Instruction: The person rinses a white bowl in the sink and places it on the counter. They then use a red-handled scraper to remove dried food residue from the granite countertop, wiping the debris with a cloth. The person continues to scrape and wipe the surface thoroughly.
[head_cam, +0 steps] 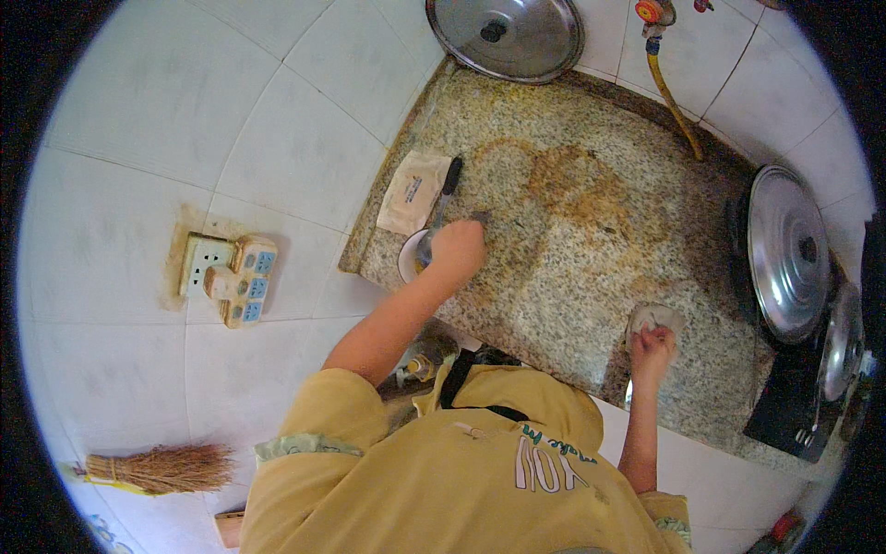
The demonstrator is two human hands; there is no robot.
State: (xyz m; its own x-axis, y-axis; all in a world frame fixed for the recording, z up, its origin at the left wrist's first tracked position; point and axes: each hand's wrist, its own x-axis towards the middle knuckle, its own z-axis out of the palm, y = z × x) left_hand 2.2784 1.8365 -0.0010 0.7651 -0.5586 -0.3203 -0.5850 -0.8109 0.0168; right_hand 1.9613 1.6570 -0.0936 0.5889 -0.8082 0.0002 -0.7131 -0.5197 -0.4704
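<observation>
My left hand [458, 248] is curled over the speckled granite counter [574, 263], beside a white bowl [410, 257]. A small dark thing [480, 217] shows at its knuckles; whether the fingers hold it is hidden. A ladle with a black handle [452, 176] leans in the bowl, its scoop partly behind the hand. Behind the bowl lies a flat beige packet [413, 192] bearing writing. Near the front edge, on the right, my right hand [653, 350] pinches a pale, crumpled cloth [649, 318] against the granite.
Brown stains [574, 181] mark the counter's middle. One large metal lid [509, 34] leans in the back corner; another [788, 253] stands at the right by a black hob [785, 401]. A yellow gas hose [668, 93] hangs at the back wall. A power adapter [249, 280] projects from the left wall.
</observation>
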